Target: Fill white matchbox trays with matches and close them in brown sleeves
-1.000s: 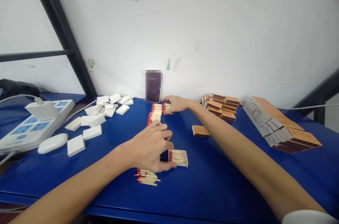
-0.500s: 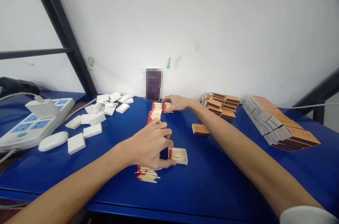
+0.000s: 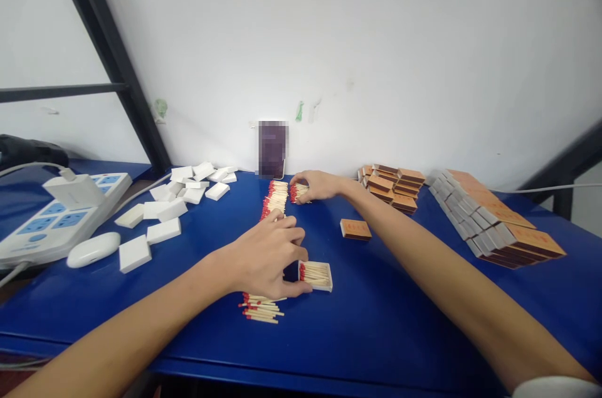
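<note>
My left hand [image 3: 270,260] curves its thumb and fingers around the left end of a white matchbox tray [image 3: 330,277], which is filled with red-tipped matches [image 3: 316,274]. Farther back, my right hand [image 3: 320,183] pinches a small bunch of matches [image 3: 299,193] close to the table. Just left of that bunch, a long row of loose matches [image 3: 276,196] runs toward me, its middle hidden beneath my left hand. The near end of the row, some loose matches [image 3: 262,310], shows below my left wrist.
One orange matchbox [image 3: 355,229] lies by my right forearm. Matchboxes are stacked [image 3: 392,188] behind it, with a larger stack [image 3: 503,222] at right. White trays [image 3: 164,232] lie scattered at left, beside a white case [image 3: 94,250] and a power strip [image 3: 66,219]. A blurred dark phone-like object [image 3: 271,150] leans against the wall.
My right hand has drawn its bunch of matches slightly right, leaving a wider gap from the row. My left hand stays on the tray.
</note>
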`<action>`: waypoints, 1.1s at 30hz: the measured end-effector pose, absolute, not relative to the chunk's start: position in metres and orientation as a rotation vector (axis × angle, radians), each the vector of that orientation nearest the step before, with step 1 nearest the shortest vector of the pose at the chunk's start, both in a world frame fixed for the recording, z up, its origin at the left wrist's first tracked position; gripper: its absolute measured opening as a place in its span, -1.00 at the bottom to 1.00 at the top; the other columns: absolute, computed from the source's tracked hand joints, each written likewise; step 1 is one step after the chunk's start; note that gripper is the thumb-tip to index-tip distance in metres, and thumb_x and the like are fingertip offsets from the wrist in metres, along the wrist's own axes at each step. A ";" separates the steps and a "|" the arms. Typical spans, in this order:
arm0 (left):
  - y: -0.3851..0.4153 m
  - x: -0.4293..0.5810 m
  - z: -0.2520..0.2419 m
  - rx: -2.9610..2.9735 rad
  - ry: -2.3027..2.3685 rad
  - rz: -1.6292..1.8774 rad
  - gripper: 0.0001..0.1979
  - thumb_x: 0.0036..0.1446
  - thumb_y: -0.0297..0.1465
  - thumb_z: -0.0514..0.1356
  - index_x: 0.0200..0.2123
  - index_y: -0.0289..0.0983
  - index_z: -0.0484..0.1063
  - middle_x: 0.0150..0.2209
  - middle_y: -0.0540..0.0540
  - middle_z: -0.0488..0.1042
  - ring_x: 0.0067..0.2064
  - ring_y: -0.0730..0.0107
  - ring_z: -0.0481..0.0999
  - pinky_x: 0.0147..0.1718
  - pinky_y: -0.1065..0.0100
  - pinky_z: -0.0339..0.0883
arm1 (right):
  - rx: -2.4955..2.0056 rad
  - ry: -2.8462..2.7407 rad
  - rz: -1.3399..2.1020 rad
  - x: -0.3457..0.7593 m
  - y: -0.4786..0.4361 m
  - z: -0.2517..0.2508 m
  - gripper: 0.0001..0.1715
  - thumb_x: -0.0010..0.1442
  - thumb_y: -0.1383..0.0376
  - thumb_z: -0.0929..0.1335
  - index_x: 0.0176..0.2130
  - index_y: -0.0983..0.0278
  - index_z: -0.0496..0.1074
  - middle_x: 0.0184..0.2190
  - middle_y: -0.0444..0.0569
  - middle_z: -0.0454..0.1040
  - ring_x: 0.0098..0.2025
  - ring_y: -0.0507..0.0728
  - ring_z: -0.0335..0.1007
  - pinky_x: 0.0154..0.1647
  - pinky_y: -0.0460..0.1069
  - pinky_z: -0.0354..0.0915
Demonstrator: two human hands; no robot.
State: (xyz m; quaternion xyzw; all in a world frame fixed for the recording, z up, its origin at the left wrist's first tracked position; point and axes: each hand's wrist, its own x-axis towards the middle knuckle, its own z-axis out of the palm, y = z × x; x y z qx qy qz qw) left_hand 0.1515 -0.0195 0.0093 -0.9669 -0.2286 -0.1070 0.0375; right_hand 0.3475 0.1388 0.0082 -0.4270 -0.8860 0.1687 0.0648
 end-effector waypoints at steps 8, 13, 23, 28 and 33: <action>-0.019 0.151 0.008 -2.959 -0.712 -0.325 -0.60 0.11 -0.02 0.18 -0.32 -0.23 0.57 -0.40 -0.07 0.40 -0.28 0.28 0.31 -0.19 0.20 0.08 | -1.228 -2.698 0.435 0.353 0.115 0.013 -0.29 -0.04 0.21 0.45 0.11 0.30 0.36 0.08 0.06 0.45 0.03 0.20 0.38 0.02 0.04 0.27; -0.020 0.151 0.008 -2.962 -0.721 -0.338 -0.61 0.10 -0.03 0.19 -0.33 -0.24 0.57 -0.41 -0.06 0.39 -0.31 0.30 0.30 -0.18 0.21 0.10 | -1.210 -2.731 0.406 0.353 0.109 0.015 -0.22 -0.02 0.20 0.46 0.16 0.33 0.31 0.11 0.12 0.40 0.08 0.24 0.34 0.10 0.09 0.23; -0.020 0.151 0.008 -2.955 -0.713 -0.329 -0.60 0.10 -0.02 0.19 -0.35 -0.25 0.57 -0.41 -0.07 0.39 -0.31 0.29 0.30 -0.19 0.21 0.10 | -1.073 -2.584 0.079 0.365 0.061 0.009 -0.65 0.17 0.16 0.35 -0.07 0.26 0.38 -0.11 0.05 0.46 -0.07 0.19 0.36 -0.04 0.06 0.17; -0.020 0.151 0.008 -2.959 -0.729 -0.342 -0.63 0.09 -0.04 0.20 -0.34 -0.23 0.57 -0.38 -0.07 0.40 -0.31 0.31 0.31 -0.15 0.20 0.09 | -1.166 -2.661 -0.012 0.366 0.042 -0.006 -0.80 0.25 0.22 0.29 -0.18 0.25 0.44 -0.24 -0.01 0.56 -0.23 0.15 0.43 -0.08 0.07 0.06; -0.019 0.150 0.008 -2.975 -0.752 -0.312 -0.61 0.11 -0.03 0.19 -0.32 -0.23 0.58 -0.38 -0.06 0.40 -0.31 0.31 0.31 -0.14 0.20 0.09 | -1.265 -2.632 -0.020 0.364 0.046 -0.012 -0.75 0.27 0.23 0.28 -0.13 0.26 0.46 -0.28 0.03 0.58 -0.24 0.17 0.47 -0.18 0.01 0.14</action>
